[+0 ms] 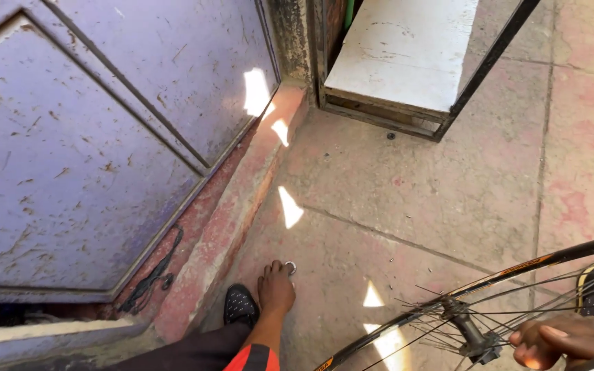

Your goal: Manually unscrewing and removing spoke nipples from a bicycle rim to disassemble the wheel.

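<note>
My left hand [276,288] reaches down to the concrete floor, its fingertips touching a small metal ring [290,267] that lies there. My right hand [564,339] grips the hub area of a bicycle wheel [407,319] at the lower right; the black rim and thin spokes spread from the hub [469,330]. A black shoe with white dots [240,304] rests just left of my left hand. The left arm's sleeve is black with a red and black cuff.
A scuffed purple metal door [91,137] fills the left, above a reddish step [235,213]. A white board in a dark metal frame [400,55] stands at the top. A black strap [152,275] lies by the door. A small dark bit [390,135] lies on the floor.
</note>
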